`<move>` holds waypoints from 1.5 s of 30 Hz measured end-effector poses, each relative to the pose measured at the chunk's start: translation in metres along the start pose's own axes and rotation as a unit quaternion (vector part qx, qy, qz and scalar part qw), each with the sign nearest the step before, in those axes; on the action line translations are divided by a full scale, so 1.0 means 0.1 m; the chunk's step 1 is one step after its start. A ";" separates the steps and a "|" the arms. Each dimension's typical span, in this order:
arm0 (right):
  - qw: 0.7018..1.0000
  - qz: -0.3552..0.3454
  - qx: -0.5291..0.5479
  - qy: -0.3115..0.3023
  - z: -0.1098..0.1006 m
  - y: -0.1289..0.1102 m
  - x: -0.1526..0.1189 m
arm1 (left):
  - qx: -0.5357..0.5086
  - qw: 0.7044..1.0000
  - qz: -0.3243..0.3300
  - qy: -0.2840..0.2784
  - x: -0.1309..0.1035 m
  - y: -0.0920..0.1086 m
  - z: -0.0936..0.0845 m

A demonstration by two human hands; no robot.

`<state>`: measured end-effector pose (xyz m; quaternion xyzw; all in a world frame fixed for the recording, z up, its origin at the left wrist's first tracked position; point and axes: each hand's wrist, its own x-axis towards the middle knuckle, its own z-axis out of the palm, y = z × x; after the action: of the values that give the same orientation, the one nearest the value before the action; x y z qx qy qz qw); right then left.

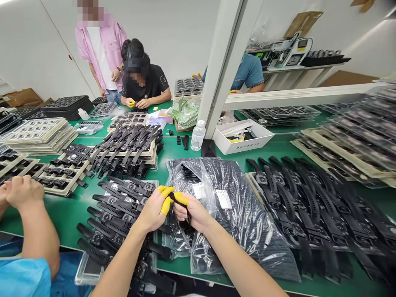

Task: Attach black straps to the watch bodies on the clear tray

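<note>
We had both hands closed in a pinch on one black piece [172,196], probably a strap; the left hand [156,211] and the right hand [193,211] met fingertip to fingertip around it, over the left part of the clear bag [256,227]. The fingers hid most of it, so we could not tell how its end sat or whether anything was fastened to it. Yellow covers [166,205] sheathed several fingertips, which we thought good for grip and for clean surfaces.

To do this well, we judged, one hand needed to steady the piece while the other did the fine work, pressing squarely rather than twisting. Watches [116,218] lay in overlapping rows on our left, more watches [297,194] on our right across the worktop [179,269]; loose sleeves or elbows could have snagged their bands.
</note>
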<state>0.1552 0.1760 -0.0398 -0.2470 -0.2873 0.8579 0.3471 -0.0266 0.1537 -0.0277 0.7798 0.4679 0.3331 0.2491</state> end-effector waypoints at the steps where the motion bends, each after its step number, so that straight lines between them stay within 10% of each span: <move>1: 1.000 0.002 0.006 -0.008 -0.01 0.00 0.00 | 0.012 1.000 0.005 0.004 0.00 -0.01 0.01; 23: 0.994 -0.035 -0.094 0.039 0.06 -0.03 -0.06 | -0.051 0.998 -0.042 0.017 0.00 -0.03 0.04; 31: 0.996 0.004 -0.085 0.015 0.06 -0.04 -0.09 | -0.182 0.967 -0.080 0.159 0.06 0.03 0.06; 39: 0.978 0.084 -0.187 -0.026 0.05 -0.06 -0.10 | -0.333 0.816 -0.165 0.443 0.14 -0.08 -0.23; 41: 0.983 0.039 -0.180 0.015 0.05 -0.05 -0.09 | -0.337 0.821 -0.195 0.418 0.15 -0.11 -0.24; 45: 0.987 -0.045 -0.143 0.057 0.05 -0.02 -0.08 | -0.290 0.910 -0.229 0.189 0.11 -0.09 -0.07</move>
<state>0.1578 0.1701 -0.0327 -0.3294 -0.3976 0.7760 0.3622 -0.0331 0.1679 -0.0269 0.4667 0.5549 0.5289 0.4411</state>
